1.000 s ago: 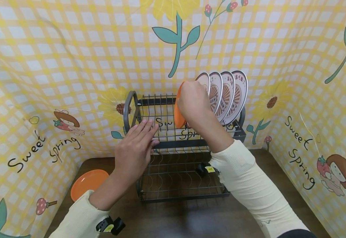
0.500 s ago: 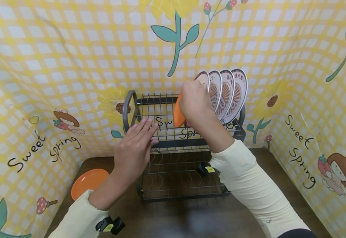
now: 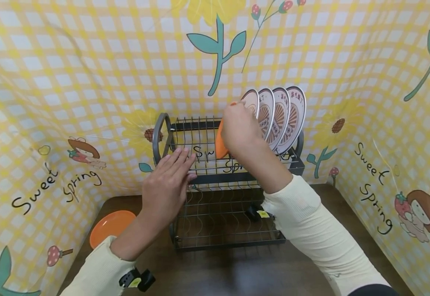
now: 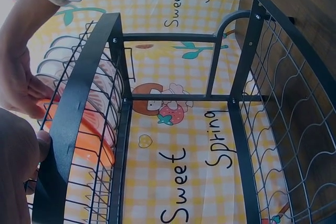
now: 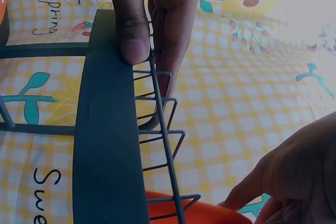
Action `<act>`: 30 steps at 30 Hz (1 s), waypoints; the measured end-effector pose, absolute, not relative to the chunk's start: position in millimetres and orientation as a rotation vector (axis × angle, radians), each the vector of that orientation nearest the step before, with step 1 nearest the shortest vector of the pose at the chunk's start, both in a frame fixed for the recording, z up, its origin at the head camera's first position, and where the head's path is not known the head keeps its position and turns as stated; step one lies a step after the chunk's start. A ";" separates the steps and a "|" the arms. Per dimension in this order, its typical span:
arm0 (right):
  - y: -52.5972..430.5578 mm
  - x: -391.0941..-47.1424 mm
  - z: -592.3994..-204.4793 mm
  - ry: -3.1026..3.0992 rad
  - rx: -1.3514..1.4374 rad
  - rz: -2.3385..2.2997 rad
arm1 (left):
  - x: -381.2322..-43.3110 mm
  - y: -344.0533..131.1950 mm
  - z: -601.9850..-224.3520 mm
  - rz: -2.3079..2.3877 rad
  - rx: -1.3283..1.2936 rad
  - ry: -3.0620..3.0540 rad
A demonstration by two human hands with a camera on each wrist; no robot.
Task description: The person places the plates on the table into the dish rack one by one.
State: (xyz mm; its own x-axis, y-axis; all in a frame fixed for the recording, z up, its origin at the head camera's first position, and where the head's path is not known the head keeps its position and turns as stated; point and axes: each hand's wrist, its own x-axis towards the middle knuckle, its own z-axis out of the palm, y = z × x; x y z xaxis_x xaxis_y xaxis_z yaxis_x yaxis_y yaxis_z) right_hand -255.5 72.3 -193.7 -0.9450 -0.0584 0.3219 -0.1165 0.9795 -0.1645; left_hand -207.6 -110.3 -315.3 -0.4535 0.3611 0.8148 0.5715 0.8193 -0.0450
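Note:
An orange plate (image 3: 220, 144) stands on edge in the upper tier of a dark metal dish rack (image 3: 224, 177). My right hand (image 3: 241, 128) pinches its upper rim from above, covering much of it. In the left wrist view the lower part of this plate (image 4: 94, 148) shows behind the rack's wires. My left hand (image 3: 164, 187) holds the left part of the upper front rail. The right wrist view shows the left thumb (image 5: 135, 45) on the rail's front face and the fingers behind it. Several white patterned plates (image 3: 295, 117) stand upright, right of the orange one.
Another orange plate (image 3: 112, 226) lies flat on the dark wooden table (image 3: 215, 271), left of the rack. The rack's lower tier (image 3: 226, 230) has wavy wires. A yellow checked cloth (image 3: 126, 61) surrounds the table at the back and sides.
My right hand keeps hold of the orange plate, shifting only slightly, and more of its top rim shows above the knuckles. The left hand stays on the rail.

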 end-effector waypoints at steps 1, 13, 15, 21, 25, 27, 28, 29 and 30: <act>71.4 -254.5 -193.2 -2.801 0.141 0.247 | -207.7 -110.8 -315.4 -0.292 -0.684 -2.094; 93.7 -204.7 -196.5 -2.306 0.319 0.381 | -209.6 -109.4 -316.3 -0.277 -0.694 -2.079; 109.5 -195.5 -206.5 -2.068 0.444 0.433 | -209.6 -108.8 -317.2 -0.271 -0.697 -2.077; 160.5 -183.6 -241.1 -1.843 0.469 0.560 | -206.6 -108.9 -317.7 -0.260 -0.690 -2.081; 193.9 -179.8 -263.2 -1.873 0.381 0.594 | -204.7 -108.8 -317.3 -0.260 -0.685 -2.075; 208.0 -178.9 -272.5 -1.924 0.346 0.602 | -204.5 -108.8 -317.4 -0.261 -0.683 -2.072; 214.3 -178.7 -277.0 -1.958 0.332 0.600 | -204.4 -108.8 -317.3 -0.260 -0.682 -2.073; 219.8 -178.6 -281.3 -1.999 0.321 0.602 | -204.2 -108.9 -317.2 -0.260 -0.681 -2.075; 224.8 -178.5 -285.4 -2.043 0.318 0.606 | -204.0 -109.0 -317.0 -0.259 -0.680 -2.075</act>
State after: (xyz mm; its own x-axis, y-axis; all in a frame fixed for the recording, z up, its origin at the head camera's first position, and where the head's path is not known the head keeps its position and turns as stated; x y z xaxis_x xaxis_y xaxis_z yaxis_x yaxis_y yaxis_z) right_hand -178.5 224.8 -285.4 -0.5172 0.0180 0.8557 -0.4517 0.8434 -0.2908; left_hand -204.0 -109.0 -317.0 -0.4359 0.3678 0.8214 0.5585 0.8263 -0.0737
